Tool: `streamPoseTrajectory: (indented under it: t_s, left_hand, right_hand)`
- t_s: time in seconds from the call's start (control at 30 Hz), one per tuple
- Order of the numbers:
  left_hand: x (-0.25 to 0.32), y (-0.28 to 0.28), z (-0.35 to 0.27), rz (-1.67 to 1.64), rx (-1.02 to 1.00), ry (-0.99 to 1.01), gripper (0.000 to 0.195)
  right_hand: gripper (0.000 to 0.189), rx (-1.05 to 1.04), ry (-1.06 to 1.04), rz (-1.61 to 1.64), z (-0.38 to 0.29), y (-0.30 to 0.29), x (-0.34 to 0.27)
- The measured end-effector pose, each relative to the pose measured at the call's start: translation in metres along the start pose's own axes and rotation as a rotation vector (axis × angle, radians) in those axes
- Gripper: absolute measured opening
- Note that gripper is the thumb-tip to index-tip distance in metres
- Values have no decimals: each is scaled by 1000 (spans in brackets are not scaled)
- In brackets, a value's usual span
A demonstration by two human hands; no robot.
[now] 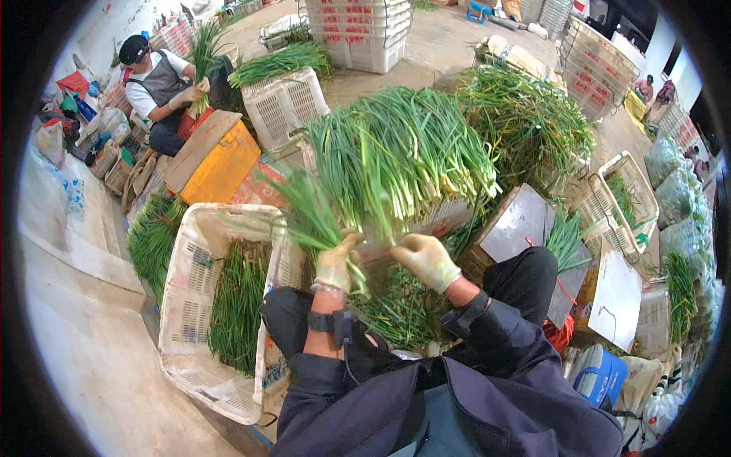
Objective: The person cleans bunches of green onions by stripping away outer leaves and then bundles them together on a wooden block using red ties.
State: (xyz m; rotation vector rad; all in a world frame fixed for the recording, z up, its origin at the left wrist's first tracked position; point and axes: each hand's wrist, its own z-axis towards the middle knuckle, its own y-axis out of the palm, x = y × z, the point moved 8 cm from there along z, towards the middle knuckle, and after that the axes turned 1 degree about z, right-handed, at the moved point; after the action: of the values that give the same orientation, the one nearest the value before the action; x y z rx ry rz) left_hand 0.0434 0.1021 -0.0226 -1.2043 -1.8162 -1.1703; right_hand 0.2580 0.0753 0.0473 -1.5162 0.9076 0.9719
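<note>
My left hand (337, 264), in a pale work glove, is closed around a small bunch of green leafy stalks (313, 214), whose white ends stick out below the fingers. My right hand (427, 261), gloved too, pinches the pale lower ends of a few stalks (377, 203), blurred by motion. Just beyond both hands, a large pile of the same stalks (422, 137) lies on a crate, pale ends towards me. Loose green leaves (400, 311) lie below my hands, between my knees.
At the left stands a white plastic crate (181, 297) with green stalks inside. A co-worker (157, 85) holding a bunch sits behind an orange box (223, 165). Trimmed or tangled greens (525, 120) heap up beyond on the right, near a metal-topped box (511, 223).
</note>
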Motion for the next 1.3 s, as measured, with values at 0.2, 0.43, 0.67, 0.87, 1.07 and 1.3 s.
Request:
streamPoseTrajectory:
  t_s: [0.2, 0.43, 0.67, 0.87, 1.07, 1.3]
  left_hand:
    - [-23, 10, 7, 49, 43, 6, 20]
    - [-32, 18, 3, 13, -31, -58, 28]
    - [-36, 23, 2, -37, -101, -101, 23]
    - [-37, -2, 15, -173, 16, -83, 19]
    - [-23, -9, 18, 469, 170, 52, 43]
    - [-28, 30, -3, 251, 6, -82, 39]
  right_hand:
    - [46, 5, -29, -123, -17, 36, 22]
    - [48, -134, 399, 622, -7, 49, 57]
    - [31, 56, 281, 903, 10, 34, 89]
    - [16, 297, 51, 1216, 4, 8, 79]
    - [19, 251, 16, 966, 3, -3, 84]
    - [18, 101, -84, 610, -6, 23, 57]
